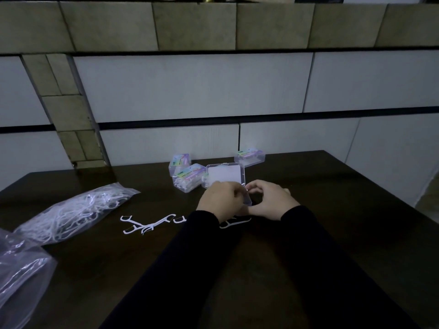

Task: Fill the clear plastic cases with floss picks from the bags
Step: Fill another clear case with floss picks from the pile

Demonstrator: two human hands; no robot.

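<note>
clear case [225, 176] — lid raised | left hand [219, 200] and right hand [270, 200] pinch its near edge between them

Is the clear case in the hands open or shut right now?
Open. The clear case has its lid raised, tilted up behind the left hand and right hand, which grip its front.

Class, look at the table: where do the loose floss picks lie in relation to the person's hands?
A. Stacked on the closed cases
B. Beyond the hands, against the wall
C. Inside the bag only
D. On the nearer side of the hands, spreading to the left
D: the loose floss picks lie on the dark table, nearer the camera than the left hand and right hand, reaching left toward the bag.
</note>
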